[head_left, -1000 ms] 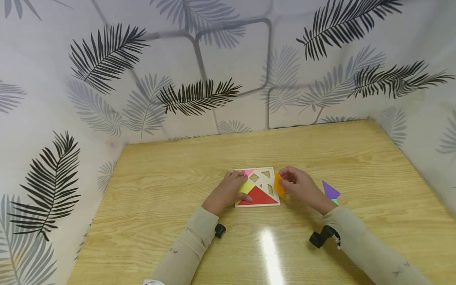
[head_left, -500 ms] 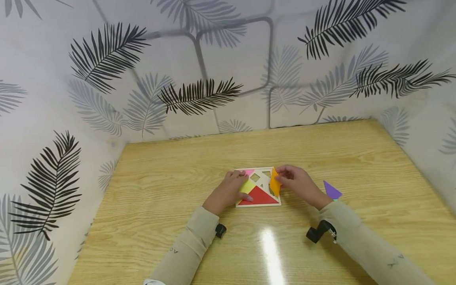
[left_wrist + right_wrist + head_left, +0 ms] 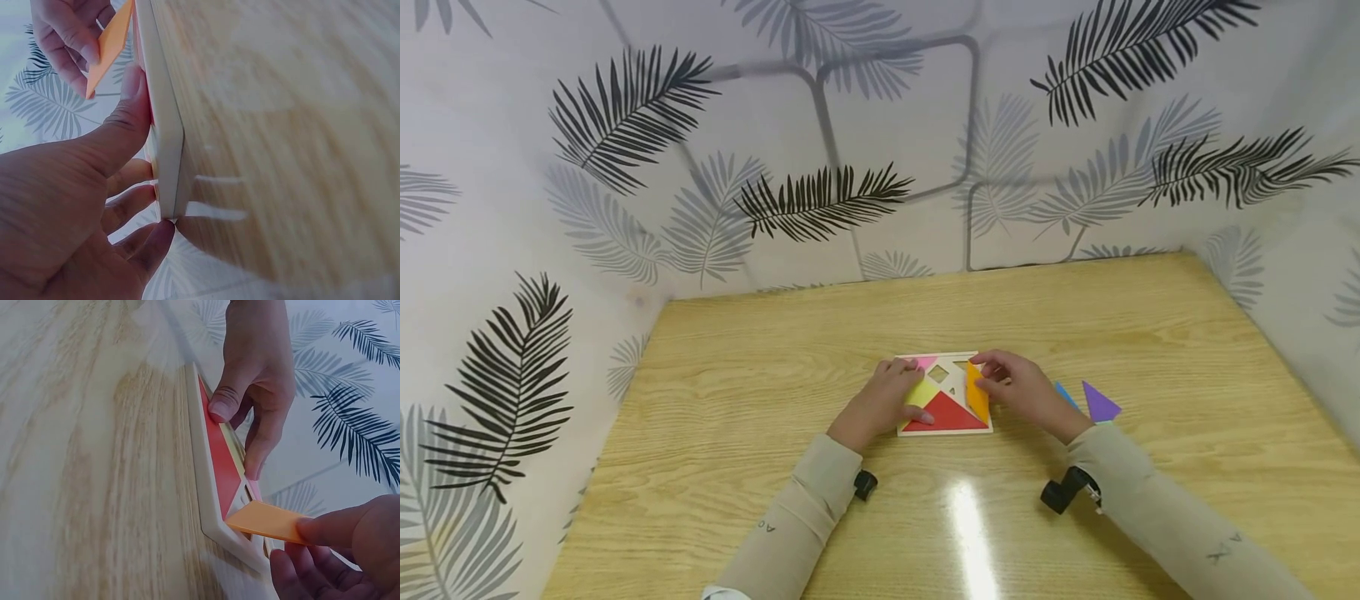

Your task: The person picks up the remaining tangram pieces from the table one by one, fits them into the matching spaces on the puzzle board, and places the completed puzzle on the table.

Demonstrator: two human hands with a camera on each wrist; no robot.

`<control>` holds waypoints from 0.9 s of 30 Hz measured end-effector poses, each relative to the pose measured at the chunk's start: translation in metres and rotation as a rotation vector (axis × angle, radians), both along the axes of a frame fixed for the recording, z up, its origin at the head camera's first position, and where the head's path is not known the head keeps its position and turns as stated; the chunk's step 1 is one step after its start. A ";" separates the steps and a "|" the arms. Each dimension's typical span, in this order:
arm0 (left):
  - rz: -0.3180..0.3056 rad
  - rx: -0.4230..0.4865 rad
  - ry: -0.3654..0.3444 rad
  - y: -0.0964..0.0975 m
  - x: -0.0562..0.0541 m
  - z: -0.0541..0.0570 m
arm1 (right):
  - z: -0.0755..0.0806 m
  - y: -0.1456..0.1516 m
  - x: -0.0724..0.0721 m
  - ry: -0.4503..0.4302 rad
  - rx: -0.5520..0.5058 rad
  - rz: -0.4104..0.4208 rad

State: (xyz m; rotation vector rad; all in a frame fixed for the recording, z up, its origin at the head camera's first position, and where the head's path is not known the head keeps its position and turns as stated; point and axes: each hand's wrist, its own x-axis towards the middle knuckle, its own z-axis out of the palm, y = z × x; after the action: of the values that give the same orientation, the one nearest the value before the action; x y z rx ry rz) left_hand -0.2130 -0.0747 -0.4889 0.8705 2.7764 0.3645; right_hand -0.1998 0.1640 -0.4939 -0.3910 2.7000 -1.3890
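A wooden tangram board (image 3: 958, 432) lies flat on the table with a red triangle (image 3: 946, 412), a yellow triangle (image 3: 919, 394) and a pink piece (image 3: 927, 362) set in it. My left hand (image 3: 880, 397) rests on the board's left part, the thumb pressing the red triangle and the fingers over the yellow and pink pieces. Between thumb and fingers my right hand (image 3: 1021, 390) pinches an orange parallelogram tile (image 3: 269, 522). This tile is tilted, its lower end at the board's right side near the red triangle's corner. Some cut-outs in the board show bare wood.
A purple piece (image 3: 1101, 403) and a blue piece (image 3: 1066, 395) lie on the table right of the board, partly behind the right forearm. Black wrist cameras hang under both cuffs. A leaf-patterned cloth (image 3: 820, 200) stands behind the wood-grain table (image 3: 760, 358).
My right hand has brought the orange tile from beside the board leftward over its right side. The blue piece has come into sight behind the right wrist. My left hand has stayed put.
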 end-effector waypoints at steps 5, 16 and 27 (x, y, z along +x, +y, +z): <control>0.012 -0.023 -0.005 0.001 0.000 0.001 | -0.002 -0.003 0.001 -0.011 0.019 0.012; 0.026 -0.027 0.001 0.001 0.001 0.000 | -0.004 -0.009 0.006 0.022 0.056 0.040; 0.028 -0.030 0.010 0.002 0.001 -0.001 | -0.006 -0.010 0.006 0.002 0.109 0.039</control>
State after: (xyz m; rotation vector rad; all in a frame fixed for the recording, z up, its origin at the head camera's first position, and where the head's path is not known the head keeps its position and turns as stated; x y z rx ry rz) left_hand -0.2121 -0.0729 -0.4900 0.8302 2.7981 0.3229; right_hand -0.1936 0.1541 -0.4998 -0.4332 2.7390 -1.2256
